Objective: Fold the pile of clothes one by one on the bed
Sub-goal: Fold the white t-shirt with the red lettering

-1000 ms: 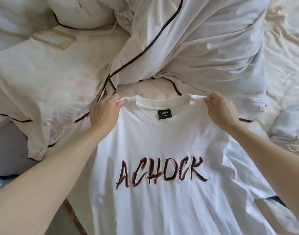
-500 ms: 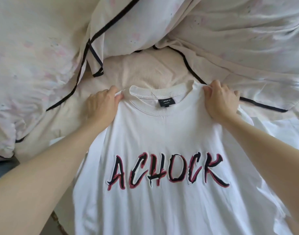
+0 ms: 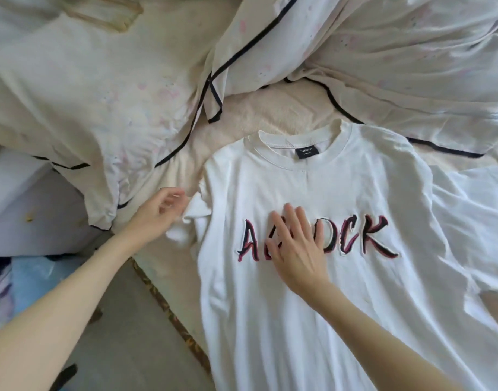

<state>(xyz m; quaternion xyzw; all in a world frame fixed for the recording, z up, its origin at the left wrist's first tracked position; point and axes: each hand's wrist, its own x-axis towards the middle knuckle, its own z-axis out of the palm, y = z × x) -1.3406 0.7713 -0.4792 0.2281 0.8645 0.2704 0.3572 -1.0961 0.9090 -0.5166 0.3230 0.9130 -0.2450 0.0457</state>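
A white T-shirt [image 3: 340,292] with red-and-black lettering lies face up on the bed, collar towards the far side. My right hand [image 3: 297,248] rests flat on the chest, fingers spread, covering the middle letters. Beside the crumpled left sleeve [image 3: 191,218] is my left hand [image 3: 160,213], fingers loosely curled and apart, holding nothing. Whether its fingertips touch the sleeve I cannot tell. The shirt's right sleeve [image 3: 473,221] spreads out to the right.
A rumpled cream duvet [image 3: 369,52] with black piping is heaped across the far side and left of the bed [image 3: 270,108]. The bed's patterned edge [image 3: 171,311] runs diagonally at lower left, with grey floor [image 3: 123,334] and blue items [image 3: 30,280] beyond it.
Both hands let go of the shirt's shoulders. The right hand moved down onto the lettering and lies flat. The left hand moved down and left to the sleeve. The shirt now lies flat.
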